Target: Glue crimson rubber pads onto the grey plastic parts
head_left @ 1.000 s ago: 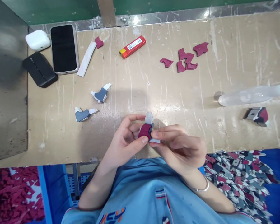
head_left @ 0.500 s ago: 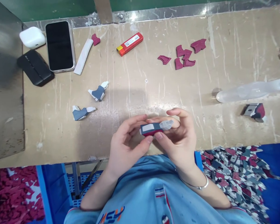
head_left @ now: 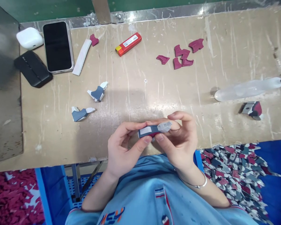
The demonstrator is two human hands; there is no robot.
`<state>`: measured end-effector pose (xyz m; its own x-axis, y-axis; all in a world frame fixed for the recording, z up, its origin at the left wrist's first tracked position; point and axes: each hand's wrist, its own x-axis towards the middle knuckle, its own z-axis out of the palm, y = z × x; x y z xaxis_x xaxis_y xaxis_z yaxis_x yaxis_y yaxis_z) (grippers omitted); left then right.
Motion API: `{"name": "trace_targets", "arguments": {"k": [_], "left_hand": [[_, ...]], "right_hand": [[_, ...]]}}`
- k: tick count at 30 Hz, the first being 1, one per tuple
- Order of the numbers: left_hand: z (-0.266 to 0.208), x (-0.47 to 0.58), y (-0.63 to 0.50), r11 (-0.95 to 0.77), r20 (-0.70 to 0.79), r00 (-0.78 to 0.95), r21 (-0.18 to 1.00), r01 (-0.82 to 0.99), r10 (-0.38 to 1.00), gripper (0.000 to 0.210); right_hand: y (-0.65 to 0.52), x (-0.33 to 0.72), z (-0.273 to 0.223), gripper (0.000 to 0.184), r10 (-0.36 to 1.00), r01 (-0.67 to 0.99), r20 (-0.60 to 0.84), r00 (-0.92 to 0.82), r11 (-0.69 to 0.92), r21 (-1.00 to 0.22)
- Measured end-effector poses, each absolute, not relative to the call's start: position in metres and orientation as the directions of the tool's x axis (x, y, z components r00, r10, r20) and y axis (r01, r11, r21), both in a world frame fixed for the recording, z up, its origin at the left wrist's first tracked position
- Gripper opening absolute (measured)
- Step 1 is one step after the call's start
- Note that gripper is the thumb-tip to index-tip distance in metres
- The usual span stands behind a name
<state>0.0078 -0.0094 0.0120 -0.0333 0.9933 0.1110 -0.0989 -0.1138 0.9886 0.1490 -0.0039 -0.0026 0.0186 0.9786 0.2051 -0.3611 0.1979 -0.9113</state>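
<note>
Between both hands, above the near edge of the table, is a small plastic toy part (head_left: pixel 154 129) in dark blue-grey, light grey and maroon. My left hand (head_left: pixel 125 145) pinches its left end between thumb and fingers. The thumb and fingers of my right hand (head_left: pixel 180 139) close on the right portion, near the pale grey tip. My fingers hide the far side of the part. Two similar blue-grey and white parts, an upper one (head_left: pixel 97 92) and a lower one (head_left: pixel 82 113), lie on the table to the left.
Loose maroon pieces (head_left: pixel 184 54) and a red lighter (head_left: pixel 128 43) lie toward the back. A phone (head_left: pixel 57 47), black case (head_left: pixel 34 68) and white case (head_left: pixel 30 38) sit back left. At right are a translucent bottle (head_left: pixel 248 89) and an assembled part (head_left: pixel 253 109). Blue bins (head_left: pixel 55 190) hold many pieces below.
The left fingers have closed down onto the top of the part, which has tilted slightly, its right end a little higher. The whole view has shifted slightly.
</note>
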Motion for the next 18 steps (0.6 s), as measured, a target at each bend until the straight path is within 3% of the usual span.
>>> {"name": "trace_targets", "arguments": {"k": [2,5,7,10,13,15,18], "left_hand": [[0.012,0.004,-0.010,-0.083,0.088,0.046,0.992,-0.096,0.995,0.020],[0.010,-0.002,-0.013,-0.120,0.112,0.172,0.992,0.036,0.979,0.058],[0.006,-0.003,-0.013,-0.261,0.225,0.179,0.941,0.215,0.958,0.075],[0.000,0.001,-0.010,-0.532,0.555,0.123,0.674,0.512,0.822,0.053],[0.000,0.005,-0.005,-0.638,0.721,0.137,0.488,0.595,0.679,0.037],[0.004,0.006,-0.005,-0.655,0.710,0.150,0.518,0.550,0.688,0.037],[0.010,0.004,-0.008,-0.599,0.626,0.109,0.660,0.453,0.772,0.040]], "right_hand": [[-0.002,0.151,-0.003,0.029,0.990,-0.391,0.134,0.038,0.138,-0.910],[0.001,0.154,-0.001,0.035,0.999,-0.433,-0.035,-0.011,-0.037,-0.901],[0.002,0.157,0.001,0.044,0.993,-0.432,-0.114,-0.042,-0.121,-0.894],[0.001,0.157,0.004,0.051,0.986,-0.411,-0.149,-0.072,-0.166,-0.896],[-0.003,0.156,0.002,0.045,0.989,-0.388,-0.107,-0.101,-0.138,-0.911],[-0.005,0.157,-0.002,0.036,0.993,-0.394,-0.057,-0.107,-0.095,-0.914],[-0.006,0.163,-0.009,0.033,0.993,-0.397,0.020,-0.115,-0.027,-0.917]]}}
